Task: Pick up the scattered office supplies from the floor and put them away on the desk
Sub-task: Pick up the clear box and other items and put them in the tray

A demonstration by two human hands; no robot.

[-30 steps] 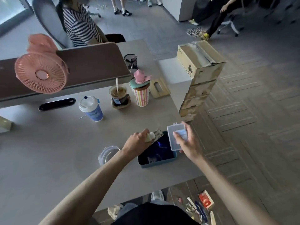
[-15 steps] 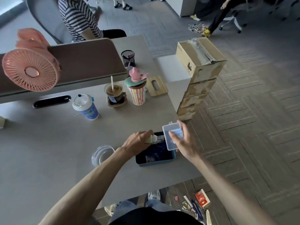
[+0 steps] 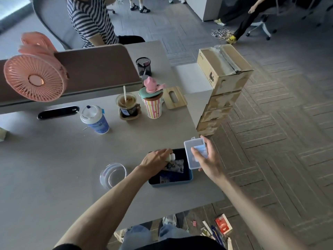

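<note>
**Both hands busy over the blue tray**

You're standing at the surface [image 3: 54, 168] with both hands hovering over the blue tray [image 3: 171, 183], which is sitting near the surface's right edge.

Your left hand [image 3: 155, 158] is reaching into the tray's back-left corner. Its fingers [image 3: 163, 152] are curling round a small pale bottle [image 3: 171, 156], and the white cap is poking out past them. A patterned packet [image 3: 175, 165] is lying inside the tray just under the bottle. Can't tell if your hand is touching it.

Your right hand [image 3: 207, 159] is gripping a clear plastic box [image 3: 194, 163] above the tray's right side. The thumb is pressing on its top face and the other fingers are wrapping round its far edge. Something pale blue is showing through the plastic, but it's too blurry to make out.

A clear round bowl [image 3: 112, 175] is sitting on the surface left of the tray, not touching it. Further back a lidded paper cup [image 3: 94, 120], an iced coffee [image 3: 126, 103] and a striped cup [image 3: 153, 109] are standing in a loose row. A pink fan [image 3: 34, 80] is facing you from the divider on the left. A stack of cardboard boxes [image 3: 223, 64] is standing at the right end.

On the floor by your feet, a red box [image 3: 223, 225], a pink clip [image 3: 194, 223] and some pens [image 3: 214, 231] are lying scattered.
</note>
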